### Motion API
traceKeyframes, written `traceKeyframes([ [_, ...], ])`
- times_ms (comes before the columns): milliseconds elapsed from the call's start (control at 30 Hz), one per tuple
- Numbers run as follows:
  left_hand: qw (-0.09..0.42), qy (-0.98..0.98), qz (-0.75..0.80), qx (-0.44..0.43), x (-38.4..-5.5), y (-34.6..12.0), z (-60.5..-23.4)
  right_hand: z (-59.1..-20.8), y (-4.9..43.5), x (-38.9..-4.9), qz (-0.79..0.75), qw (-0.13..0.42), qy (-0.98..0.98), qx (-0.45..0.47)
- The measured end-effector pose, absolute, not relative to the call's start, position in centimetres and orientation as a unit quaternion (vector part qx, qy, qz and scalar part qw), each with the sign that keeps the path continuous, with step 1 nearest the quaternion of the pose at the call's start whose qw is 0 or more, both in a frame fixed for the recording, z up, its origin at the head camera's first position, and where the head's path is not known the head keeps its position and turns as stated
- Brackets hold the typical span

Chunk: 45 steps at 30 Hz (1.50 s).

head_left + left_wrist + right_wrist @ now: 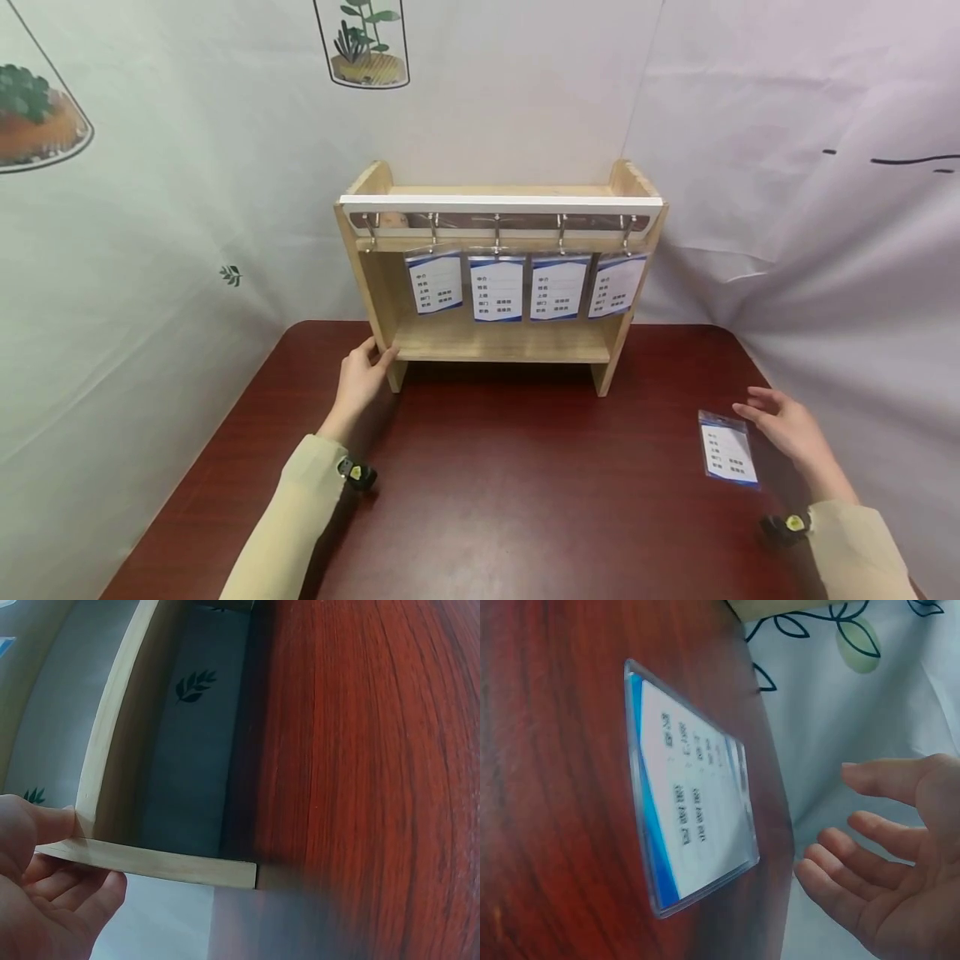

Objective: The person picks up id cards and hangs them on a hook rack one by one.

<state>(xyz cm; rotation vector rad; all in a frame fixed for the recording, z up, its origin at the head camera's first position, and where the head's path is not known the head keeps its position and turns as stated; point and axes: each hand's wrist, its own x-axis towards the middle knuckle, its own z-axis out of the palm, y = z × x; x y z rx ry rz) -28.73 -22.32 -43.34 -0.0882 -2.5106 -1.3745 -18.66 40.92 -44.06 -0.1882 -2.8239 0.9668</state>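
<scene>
A small wooden shelf rack (502, 350) stands at the back of the table. My left hand (362, 379) grips its left side panel, thumb inside and fingers outside, as the left wrist view shows at the panel (172, 864). Four hooks' worth aside, several badge holders (497, 288) with white and blue cards hang from the metal hooks (496, 233) along the rack's white front bar. One more badge holder (727, 450) lies face up on the table at the right. Just beyond it hovers my right hand (783, 425), fingers loosely bent and apart, holding nothing.
The dark red table (525, 492) has a rounded back edge. White printed cloth (810, 233) hangs close behind the rack and along both sides. The leftmost hook (370, 232) carries no badge holder.
</scene>
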Motion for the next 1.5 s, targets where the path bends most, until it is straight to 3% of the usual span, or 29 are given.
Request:
traceKeyframes([
  [500, 0.140, -0.870, -0.472, -0.032, -28.8, -22.2, -43.3, -45.3, 41.9, -18.4, 0.302, 0.014, -0.951, -0.071],
  [1500, 0.150, -0.864, -0.479, -0.037, -28.7, -22.0, -43.5, -45.9, 43.3, -19.2, 0.274, -0.031, -0.960, -0.058],
])
